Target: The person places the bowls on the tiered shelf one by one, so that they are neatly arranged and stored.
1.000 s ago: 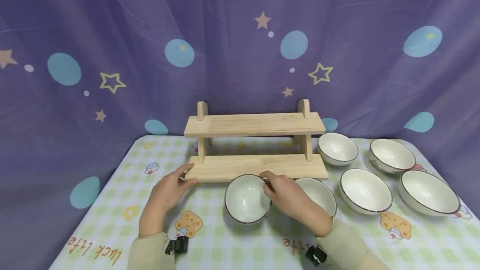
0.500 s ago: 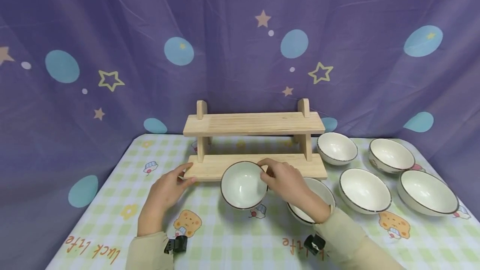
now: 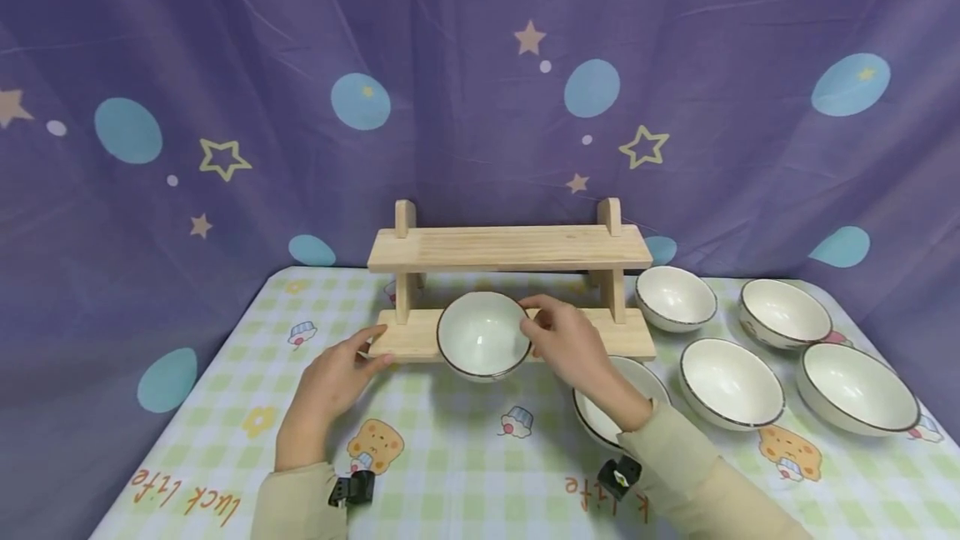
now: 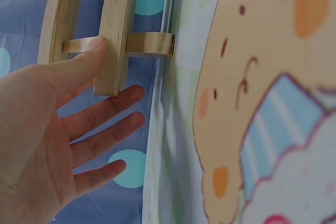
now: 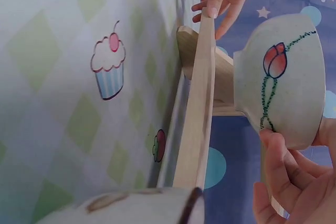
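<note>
My right hand (image 3: 567, 342) grips a white bowl (image 3: 482, 334) by its rim and holds it in the air just in front of the lower board of a two-tier wooden rack (image 3: 510, 250). In the right wrist view the bowl (image 5: 281, 85) shows a red tulip on its side, with my fingers (image 5: 278, 182) round its edge. My left hand (image 3: 339, 375) lies with straight fingers against the left end of the rack's lower board. The left wrist view shows the left hand (image 4: 58, 129) open, its thumb (image 4: 84, 59) on the board's edge (image 4: 116, 30).
Several more white bowls sit on the checked tablecloth (image 3: 457, 473) to the right: one (image 3: 675, 297) beside the rack, one (image 3: 613, 407) under my right forearm, others (image 3: 731, 382) further right. A purple star-printed curtain (image 3: 480, 90) hangs behind the table.
My right hand has lifted the bowl off the table and carried it away from me, up to the rack's lower board. The left hand has stayed at the board's end.
</note>
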`<action>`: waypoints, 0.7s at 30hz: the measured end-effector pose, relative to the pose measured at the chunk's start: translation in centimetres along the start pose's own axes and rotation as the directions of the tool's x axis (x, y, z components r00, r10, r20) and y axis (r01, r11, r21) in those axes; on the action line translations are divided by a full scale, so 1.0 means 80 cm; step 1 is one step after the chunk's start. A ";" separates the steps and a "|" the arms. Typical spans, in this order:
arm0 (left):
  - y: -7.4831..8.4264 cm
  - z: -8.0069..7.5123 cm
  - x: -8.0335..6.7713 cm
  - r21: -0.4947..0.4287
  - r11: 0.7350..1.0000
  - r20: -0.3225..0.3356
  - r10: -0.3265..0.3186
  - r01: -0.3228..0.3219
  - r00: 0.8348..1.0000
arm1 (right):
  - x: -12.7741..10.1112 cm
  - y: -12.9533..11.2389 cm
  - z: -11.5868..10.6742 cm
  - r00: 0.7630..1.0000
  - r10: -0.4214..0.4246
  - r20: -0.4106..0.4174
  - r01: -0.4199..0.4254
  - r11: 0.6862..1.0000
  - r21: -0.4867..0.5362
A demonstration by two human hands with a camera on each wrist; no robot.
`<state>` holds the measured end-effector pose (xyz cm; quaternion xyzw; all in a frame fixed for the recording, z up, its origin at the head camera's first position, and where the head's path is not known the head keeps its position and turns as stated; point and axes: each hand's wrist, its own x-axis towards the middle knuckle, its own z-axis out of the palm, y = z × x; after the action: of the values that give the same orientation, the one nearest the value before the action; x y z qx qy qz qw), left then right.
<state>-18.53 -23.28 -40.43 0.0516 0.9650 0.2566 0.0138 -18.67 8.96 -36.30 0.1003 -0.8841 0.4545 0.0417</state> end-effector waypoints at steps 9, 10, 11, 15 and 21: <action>-0.001 0.002 -0.001 -0.012 1.000 0.008 -0.003 0.003 1.000 | 0.010 -0.009 0.002 1.000 -0.002 -0.022 0.004 0.998 0.069; -0.001 0.003 -0.001 -0.019 1.000 0.009 -0.007 0.007 1.000 | 0.011 -0.010 0.002 1.000 -0.002 -0.022 0.004 0.997 0.073; -0.002 0.003 -0.001 -0.026 1.000 0.008 -0.012 0.012 1.000 | 0.012 -0.011 0.003 1.000 -0.001 -0.023 0.003 0.997 0.074; -0.005 0.005 -0.001 -0.050 0.999 -0.002 -0.022 0.022 1.000 | 0.018 -0.017 0.004 1.000 0.004 -0.023 -0.002 0.996 0.091; -0.007 0.008 0.004 -0.033 0.999 -0.018 -0.016 0.016 1.000 | 0.025 -0.026 0.005 0.999 0.003 -0.041 0.003 0.990 0.142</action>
<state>-18.85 -23.40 -41.22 0.0414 0.9612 0.2728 0.0080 -20.20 7.15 -34.57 0.0938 -0.8485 0.5182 0.0524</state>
